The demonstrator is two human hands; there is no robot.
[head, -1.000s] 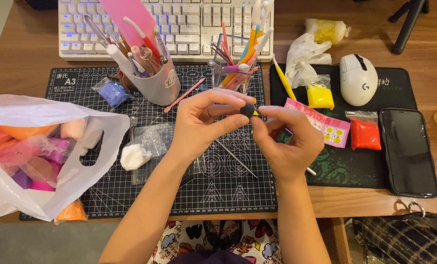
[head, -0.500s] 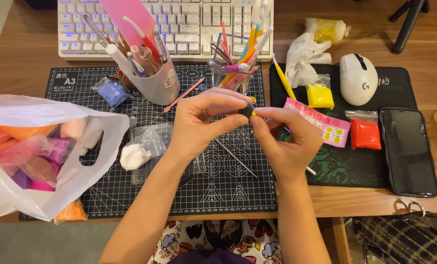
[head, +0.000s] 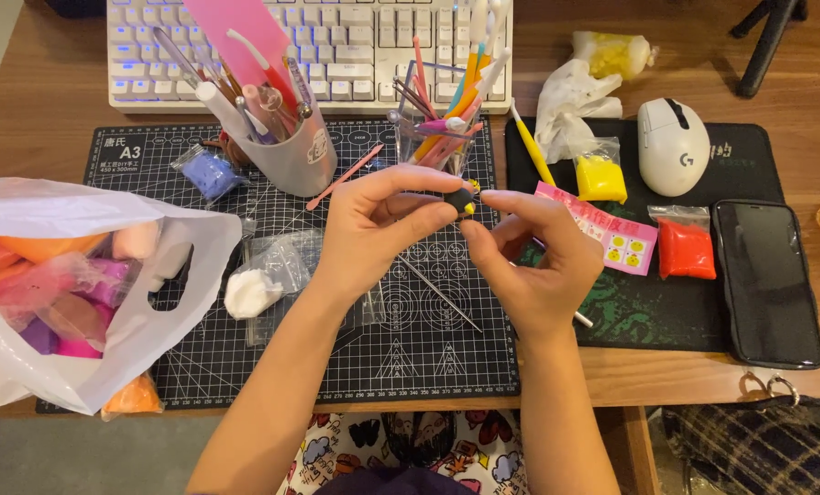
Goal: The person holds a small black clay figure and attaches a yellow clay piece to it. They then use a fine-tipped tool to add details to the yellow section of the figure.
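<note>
The left hand (head: 373, 229) pinches a tiny black clay piece (head: 458, 200) with yellow bits, held up over the cutting mat (head: 272, 367). The right hand (head: 529, 257) pinches its other side – likely to keep it steady. A metal needle tool (head: 437, 291) lies just below.

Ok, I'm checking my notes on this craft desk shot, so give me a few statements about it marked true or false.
1. Both hands pinch a small black piece with yellow bits above the cutting mat. True: the left hand and right hand meet on the small black piece over the cutting mat.
2. The computer mouse is black. False: the mouse is white.
3. A phone lies at the right, screen dark. True: the phone.
4. The white plastic bag is at the right. False: the plastic bag is at the left, holding coloured lumps.
5. The red packet lies beside the phone. True: the red packet.
</note>
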